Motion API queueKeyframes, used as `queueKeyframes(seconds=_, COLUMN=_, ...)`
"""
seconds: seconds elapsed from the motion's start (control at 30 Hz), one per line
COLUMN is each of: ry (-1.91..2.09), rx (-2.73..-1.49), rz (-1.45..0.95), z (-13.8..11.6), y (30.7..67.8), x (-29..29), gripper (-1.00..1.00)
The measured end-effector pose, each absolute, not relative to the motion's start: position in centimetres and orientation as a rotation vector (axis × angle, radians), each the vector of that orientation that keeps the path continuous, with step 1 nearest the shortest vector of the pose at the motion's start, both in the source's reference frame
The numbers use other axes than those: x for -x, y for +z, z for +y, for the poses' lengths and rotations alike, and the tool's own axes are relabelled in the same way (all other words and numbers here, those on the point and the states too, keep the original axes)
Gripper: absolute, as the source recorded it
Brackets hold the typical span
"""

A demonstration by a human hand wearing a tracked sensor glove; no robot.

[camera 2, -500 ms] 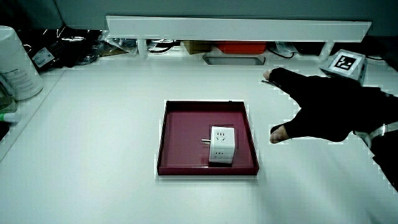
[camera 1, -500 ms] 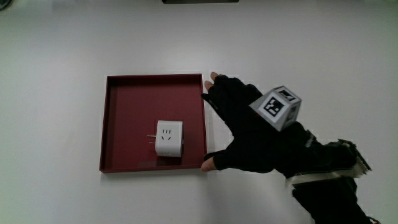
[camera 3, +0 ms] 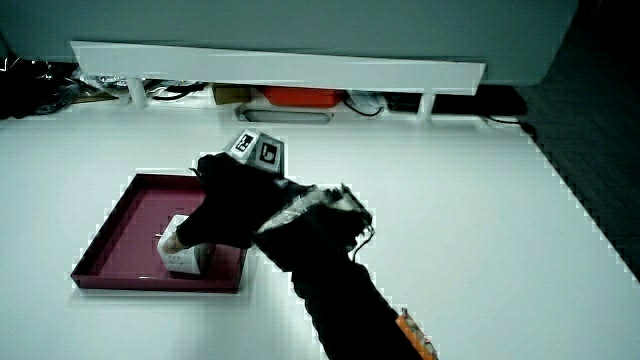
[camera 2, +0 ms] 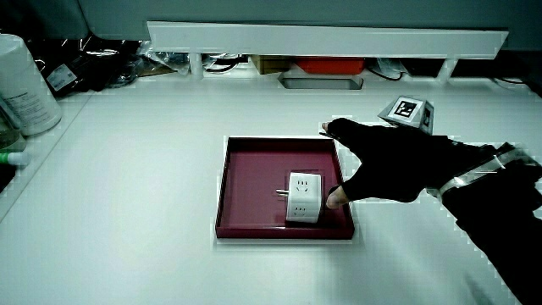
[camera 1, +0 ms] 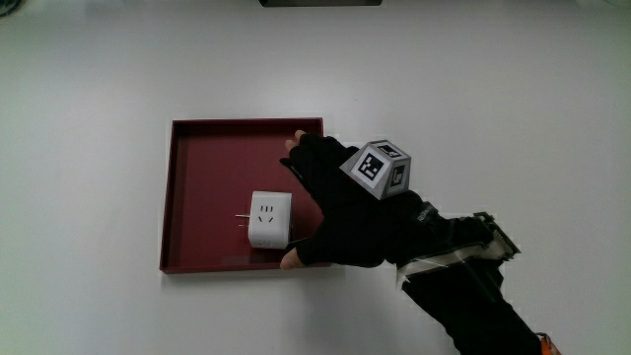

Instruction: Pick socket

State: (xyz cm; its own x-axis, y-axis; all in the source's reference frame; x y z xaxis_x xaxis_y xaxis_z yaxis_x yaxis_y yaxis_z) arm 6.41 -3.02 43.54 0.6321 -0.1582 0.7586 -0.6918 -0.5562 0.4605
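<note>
In the red tray (camera 1: 187, 197), white socket (camera 1: 268, 219), open grip (camera 1: 340, 207) just beside it

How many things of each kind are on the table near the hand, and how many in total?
Socket: 1
Tray: 1
Total: 2
The socket lies in the tray; the hand is over the tray's edge beside the socket.
</note>
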Motion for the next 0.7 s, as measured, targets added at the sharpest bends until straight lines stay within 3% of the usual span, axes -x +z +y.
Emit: queueKeyframes(seconds=0.7, ry=0.782, rx=-2.019, rz=-0.551, z=-2.3, y=50.2, x=-3.1, gripper=0.0)
